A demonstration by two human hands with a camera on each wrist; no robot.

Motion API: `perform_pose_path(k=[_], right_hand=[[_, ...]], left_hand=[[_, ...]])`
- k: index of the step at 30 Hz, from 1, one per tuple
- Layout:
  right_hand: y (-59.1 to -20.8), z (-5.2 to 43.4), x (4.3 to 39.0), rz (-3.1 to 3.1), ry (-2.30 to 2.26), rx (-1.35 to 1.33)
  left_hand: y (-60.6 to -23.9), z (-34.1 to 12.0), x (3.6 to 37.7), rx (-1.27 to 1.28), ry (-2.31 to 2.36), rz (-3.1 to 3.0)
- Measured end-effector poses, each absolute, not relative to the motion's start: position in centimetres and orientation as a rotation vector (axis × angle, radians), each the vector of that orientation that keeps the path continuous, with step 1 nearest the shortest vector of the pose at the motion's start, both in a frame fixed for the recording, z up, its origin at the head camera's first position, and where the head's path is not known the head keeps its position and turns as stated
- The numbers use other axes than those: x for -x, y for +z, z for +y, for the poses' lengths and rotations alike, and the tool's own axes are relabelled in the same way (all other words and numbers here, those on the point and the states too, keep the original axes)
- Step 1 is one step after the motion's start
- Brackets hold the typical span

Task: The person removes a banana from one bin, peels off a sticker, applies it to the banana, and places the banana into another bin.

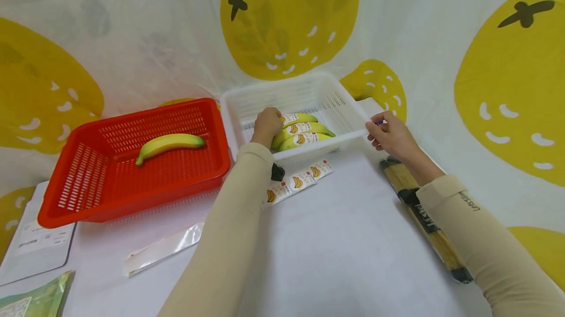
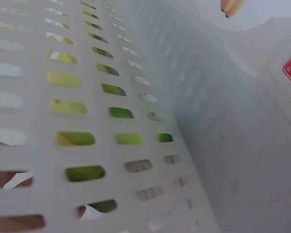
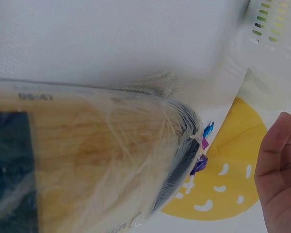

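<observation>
A white plastic basket stands at the back of the table with three stickered bananas lying in it. My left hand reaches into the basket, its fingers curled over the near end of the top banana. My right hand pinches the front right corner of the basket's rim, and a small purple bit shows at its fingertips. The left wrist view is filled by the slotted basket wall, with yellow-green banana showing through the slots. The right wrist view shows part of my right hand.
A red basket on the left holds one banana. A strip of banana stickers lies in front of the white basket. A wrapped wooden bundle lies under my right forearm. A sticker backing, a white pouch and a green packet lie front left.
</observation>
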State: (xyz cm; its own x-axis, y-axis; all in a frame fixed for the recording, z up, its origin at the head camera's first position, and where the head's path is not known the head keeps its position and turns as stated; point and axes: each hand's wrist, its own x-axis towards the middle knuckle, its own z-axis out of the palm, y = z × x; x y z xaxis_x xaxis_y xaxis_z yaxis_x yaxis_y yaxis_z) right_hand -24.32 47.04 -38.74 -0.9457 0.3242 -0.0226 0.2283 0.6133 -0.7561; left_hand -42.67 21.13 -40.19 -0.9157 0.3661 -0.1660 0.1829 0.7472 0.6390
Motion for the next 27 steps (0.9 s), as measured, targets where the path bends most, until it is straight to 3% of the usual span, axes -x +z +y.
perform_pose_path(k=[10,16,21,27], right_hand=[[-39.7,46.5,26.7,-2.726,1.287,0.384],[-39.7,46.8,28.6,-2.741,1.318,0.347],[-39.8,47.5,29.6,-2.769,1.298,0.349],[-39.6,49.3,30.3,-2.794,1.274,0.341]], left_hand=[[-39.7,19.3,43.2,-0.425,1.100,2.641],[-36.7,16.8,43.4,-0.519,1.289,2.694],[-33.2,12.4,41.5,-0.637,1.480,2.780],[-30.9,3.7,37.8,-0.654,1.602,2.917]])
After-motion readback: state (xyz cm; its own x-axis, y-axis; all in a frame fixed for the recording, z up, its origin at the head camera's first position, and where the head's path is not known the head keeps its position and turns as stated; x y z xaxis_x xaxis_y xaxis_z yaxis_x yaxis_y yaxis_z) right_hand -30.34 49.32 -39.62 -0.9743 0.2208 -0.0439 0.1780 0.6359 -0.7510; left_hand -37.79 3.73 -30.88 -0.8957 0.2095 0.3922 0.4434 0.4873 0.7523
